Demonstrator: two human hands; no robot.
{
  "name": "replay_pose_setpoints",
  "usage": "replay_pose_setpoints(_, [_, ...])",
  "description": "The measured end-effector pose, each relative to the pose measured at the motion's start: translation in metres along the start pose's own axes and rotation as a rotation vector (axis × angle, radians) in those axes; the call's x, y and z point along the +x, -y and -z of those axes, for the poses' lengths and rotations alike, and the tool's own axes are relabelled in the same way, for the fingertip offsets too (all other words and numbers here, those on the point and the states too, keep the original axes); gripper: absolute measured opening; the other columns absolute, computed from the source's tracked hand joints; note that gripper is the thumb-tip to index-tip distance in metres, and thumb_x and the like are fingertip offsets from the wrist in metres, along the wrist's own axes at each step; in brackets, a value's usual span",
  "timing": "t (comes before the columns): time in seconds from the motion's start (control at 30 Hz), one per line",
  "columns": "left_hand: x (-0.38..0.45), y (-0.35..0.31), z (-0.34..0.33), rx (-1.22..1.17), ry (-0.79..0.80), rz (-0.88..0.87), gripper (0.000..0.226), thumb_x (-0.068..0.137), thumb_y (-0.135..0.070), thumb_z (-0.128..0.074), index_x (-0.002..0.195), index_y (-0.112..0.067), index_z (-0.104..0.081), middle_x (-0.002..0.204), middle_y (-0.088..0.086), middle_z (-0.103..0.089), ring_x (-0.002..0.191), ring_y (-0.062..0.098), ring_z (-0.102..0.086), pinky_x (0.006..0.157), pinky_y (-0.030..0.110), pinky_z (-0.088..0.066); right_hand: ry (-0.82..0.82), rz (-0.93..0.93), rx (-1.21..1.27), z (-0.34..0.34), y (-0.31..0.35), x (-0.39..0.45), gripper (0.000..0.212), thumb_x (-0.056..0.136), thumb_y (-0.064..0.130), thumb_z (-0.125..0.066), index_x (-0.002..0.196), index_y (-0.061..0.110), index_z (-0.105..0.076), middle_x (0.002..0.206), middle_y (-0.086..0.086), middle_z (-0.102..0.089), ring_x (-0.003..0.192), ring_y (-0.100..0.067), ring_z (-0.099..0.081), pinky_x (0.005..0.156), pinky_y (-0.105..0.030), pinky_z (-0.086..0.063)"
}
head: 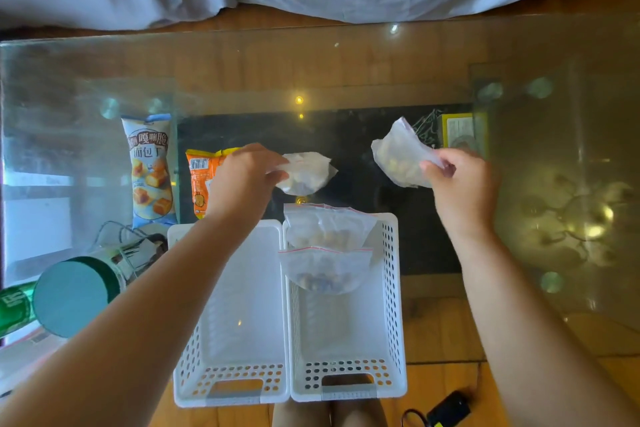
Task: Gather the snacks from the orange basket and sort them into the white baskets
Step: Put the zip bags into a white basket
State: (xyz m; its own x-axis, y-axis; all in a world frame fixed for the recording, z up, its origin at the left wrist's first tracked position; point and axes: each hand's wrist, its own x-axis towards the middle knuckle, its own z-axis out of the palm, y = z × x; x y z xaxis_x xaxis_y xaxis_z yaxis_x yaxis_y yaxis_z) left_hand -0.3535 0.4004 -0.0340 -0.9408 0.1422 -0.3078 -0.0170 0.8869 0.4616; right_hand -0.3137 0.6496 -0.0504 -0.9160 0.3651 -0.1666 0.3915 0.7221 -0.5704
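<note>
Pinching two clear zip bags, one per hand: left fingers [273,166] curling round the edge of a nut-filled bag [306,172], right fingers [434,166] nipping a second bag [398,152] by its lower corner, both hanging above the glass surface [346,62] just beyond the baskets, presumably for comparing contents before dropping. Already lying in the right white basket [393,288]: two more zip bags [325,246], suggesting loose bagged snacks are going there; left white basket [235,288] holding nothing visible. Waiting at left on the surface: blue packet [150,170] reading "嘎嘣脆 面包丁", and an orange packet [199,180], print too small. Orange basket not showing.
</note>
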Motion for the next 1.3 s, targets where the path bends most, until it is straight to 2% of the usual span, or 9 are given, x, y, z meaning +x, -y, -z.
replay_pose_setpoints(0.13, [-0.003, -0.015, 0.005, 0.023, -0.025, -0.166, 0.015, 0.083, -0.010, -0.065, 0.095, -0.007, -0.075, 0.090, 0.016, -0.072, 0.084, 0.035, -0.065, 0.071, 0.041, -0.052, 0.106, 0.135, -0.012, -0.006, 0.011, -0.016, 0.012, 0.080, 0.010, -0.067, 0.085, 0.000, -0.072, 0.082, -0.014, -0.070, 0.068, -0.015, -0.053, 0.054, -0.008, -0.029])
replay_pose_setpoints(0.2, [0.000, -0.014, 0.017, -0.012, -0.118, -0.176, 0.014, 0.081, -0.008, -0.067, 0.092, -0.004, -0.075, 0.087, 0.017, -0.073, 0.082, 0.036, -0.065, 0.072, 0.043, -0.052, 0.020, 0.082, 0.028, 0.003, 0.011, -0.012, 0.013, 0.081, 0.010, -0.065, 0.089, 0.001, -0.072, 0.083, -0.014, -0.070, 0.071, -0.019, -0.056, 0.053, -0.011, -0.029])
replay_pose_setpoints(0.37, [-0.006, -0.016, 0.031, -0.058, -0.151, -0.331, 0.013, 0.079, -0.005, -0.067, 0.089, -0.003, -0.075, 0.082, 0.015, -0.073, 0.073, 0.030, -0.068, 0.068, 0.028, -0.051, -0.114, 0.187, 0.063, 0.026, 0.010, -0.009, 0.014, 0.082, 0.013, -0.061, 0.082, 0.001, -0.068, 0.074, -0.001, -0.059, 0.065, -0.017, -0.051, 0.057, -0.005, -0.035])
replay_pose_setpoints(0.53, [0.000, -0.004, 0.013, 0.044, -0.029, -0.008, 0.029, 0.086, -0.016, -0.064, 0.115, -0.015, -0.067, 0.110, 0.014, -0.069, 0.098, 0.033, -0.063, 0.077, 0.032, -0.046, 0.033, 0.088, -0.112, 0.014, -0.007, -0.003, 0.023, 0.083, 0.015, -0.064, 0.104, 0.006, -0.067, 0.096, -0.011, -0.066, 0.078, -0.015, -0.051, 0.057, -0.010, -0.030])
replay_pose_setpoints(0.63, [0.007, -0.004, 0.006, 0.120, 0.051, 0.168, 0.026, 0.087, -0.032, -0.061, 0.105, -0.017, -0.070, 0.095, 0.011, -0.069, 0.089, 0.032, -0.062, 0.059, 0.025, -0.037, 0.037, 0.068, -0.083, 0.011, -0.005, 0.006, 0.022, 0.086, 0.019, -0.062, 0.102, 0.006, -0.069, 0.094, -0.011, -0.070, 0.077, -0.017, -0.056, 0.062, -0.022, -0.040])
replay_pose_setpoints(0.77, [0.009, -0.012, 0.012, 0.190, 0.043, 0.139, 0.035, 0.091, -0.039, -0.052, 0.083, -0.013, -0.074, 0.069, 0.010, -0.058, 0.069, 0.031, -0.054, 0.053, 0.026, -0.029, -0.003, 0.139, -0.037, 0.022, 0.006, 0.007, 0.016, 0.084, 0.016, -0.060, 0.082, 0.004, -0.070, 0.074, -0.013, -0.067, 0.066, -0.026, -0.058, 0.057, -0.026, -0.043])
replay_pose_setpoints(0.9, [0.006, -0.011, 0.016, 0.147, 0.074, 0.108, 0.026, 0.087, -0.036, -0.059, 0.099, -0.018, -0.073, 0.096, 0.013, -0.071, 0.089, 0.034, -0.063, 0.071, 0.033, -0.049, 0.062, 0.061, -0.045, 0.031, 0.007, 0.004, 0.010, 0.080, 0.018, -0.062, 0.084, 0.010, -0.068, 0.073, -0.003, -0.063, 0.069, -0.026, -0.058, 0.062, -0.035, -0.049])
replay_pose_setpoints(1.03, [0.007, -0.006, 0.008, 0.125, 0.200, 0.092, 0.037, 0.089, -0.034, -0.058, 0.126, -0.027, -0.058, 0.120, 0.008, -0.066, 0.105, 0.028, -0.062, 0.077, 0.030, -0.046, 0.220, -0.075, -0.048, 0.020, -0.002, 0.008, 0.015, 0.080, 0.020, -0.065, 0.093, 0.012, -0.064, 0.084, -0.005, -0.063, 0.078, -0.025, -0.059, 0.065, -0.034, -0.047])
replay_pose_setpoints(1.3, [-0.026, -0.013, 0.023, 0.023, 0.040, 0.013, 0.031, 0.093, -0.029, -0.051, 0.121, -0.021, -0.064, 0.090, 0.015, -0.072, 0.071, 0.031, -0.061, 0.067, 0.033, -0.047, 0.086, -0.026, -0.068, 0.023, -0.009, -0.015, 0.019, 0.089, 0.021, -0.057, 0.073, 0.013, -0.051, 0.062, 0.002, -0.046, 0.056, -0.013, -0.041, 0.048, -0.018, -0.025])
